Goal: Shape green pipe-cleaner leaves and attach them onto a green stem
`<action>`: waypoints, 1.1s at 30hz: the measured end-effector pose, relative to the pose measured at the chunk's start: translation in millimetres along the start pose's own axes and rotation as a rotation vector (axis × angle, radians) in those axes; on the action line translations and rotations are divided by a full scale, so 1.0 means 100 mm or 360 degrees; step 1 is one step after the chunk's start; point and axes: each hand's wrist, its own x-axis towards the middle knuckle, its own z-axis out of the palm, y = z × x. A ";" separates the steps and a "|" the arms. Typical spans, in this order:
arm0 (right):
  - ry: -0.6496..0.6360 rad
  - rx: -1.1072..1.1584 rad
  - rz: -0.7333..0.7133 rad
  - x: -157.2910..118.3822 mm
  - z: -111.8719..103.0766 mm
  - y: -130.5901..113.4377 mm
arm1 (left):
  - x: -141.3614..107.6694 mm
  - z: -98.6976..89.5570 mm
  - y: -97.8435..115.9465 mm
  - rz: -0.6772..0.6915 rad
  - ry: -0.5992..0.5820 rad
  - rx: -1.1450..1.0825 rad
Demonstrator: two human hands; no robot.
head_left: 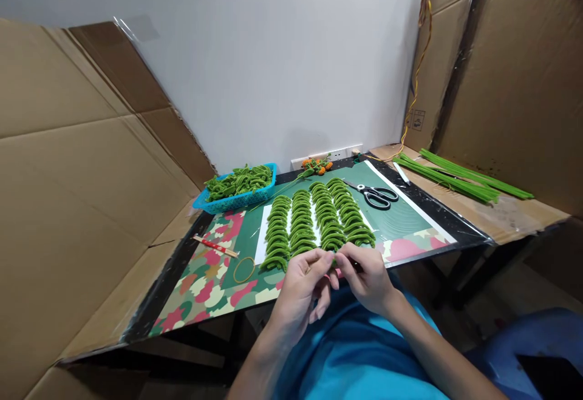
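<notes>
My left hand [306,288] and my right hand [368,275] meet fingertip to fingertip at the near edge of the table. Both pinch a green pipe cleaner piece [336,259], of which only a sliver shows between the fingers. Just beyond them, curved green pipe-cleaner pieces [302,221] lie in several neat columns on a white sheet [263,239]. The sheet rests on a green cutting mat [246,236].
A blue basket [237,201] heaped with green pieces stands back left. Black-handled scissors [380,196] lie right of the columns. Orange flowers [319,165] rest by the wall. Straight green stems [455,178] lie far right. Wrapped chopsticks [216,246] and a rubber band [245,270] lie left.
</notes>
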 end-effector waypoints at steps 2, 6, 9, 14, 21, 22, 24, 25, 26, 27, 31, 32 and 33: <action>-0.0018 0.0058 0.0063 0.00 0.00 -0.03 | 0.00 0.01 -0.01 0.0078 -0.0015 0.0089; -0.0005 0.0334 0.0343 0.03 -0.02 -0.07 | -0.02 -0.01 -0.01 0.0556 0.0101 0.0725; -0.0071 0.0546 0.0546 0.11 -0.05 -0.06 | 0.01 -0.11 0.04 0.1451 0.0101 0.1666; -0.0256 0.0768 0.0725 0.23 -0.09 -0.03 | 0.08 -0.22 0.09 0.1918 -0.0041 0.2167; -0.0005 0.0405 0.0465 0.10 -0.03 -0.06 | -0.04 -0.05 0.03 0.0096 0.0066 0.0165; 0.0019 0.0316 0.0399 0.07 -0.01 -0.06 | -0.04 -0.04 0.03 -0.0020 0.0052 -0.0010; 0.0038 0.0137 0.0240 0.04 0.02 -0.04 | -0.03 -0.06 0.01 -0.0141 0.0054 -0.0171; 0.0042 0.0064 0.0162 0.02 0.03 -0.03 | -0.02 -0.08 0.01 -0.0170 0.0045 -0.0179; 0.0050 0.0010 0.0093 0.01 0.04 -0.02 | -0.02 -0.09 0.01 -0.0182 0.0023 -0.0162; 0.0054 -0.0025 0.0042 0.00 0.05 -0.02 | -0.01 -0.11 0.01 -0.0183 -0.0012 -0.0128; 0.0016 -0.0055 -0.0044 -0.01 0.06 -0.01 | -0.01 -0.15 0.07 -0.0181 -0.0199 0.0002; 0.0005 -0.0057 -0.0045 -0.02 0.06 -0.02 | -0.01 -0.15 0.09 -0.0178 -0.0225 0.0035; -0.0005 -0.0053 -0.0034 -0.02 0.06 -0.03 | -0.02 -0.15 0.11 -0.0160 -0.0236 0.0081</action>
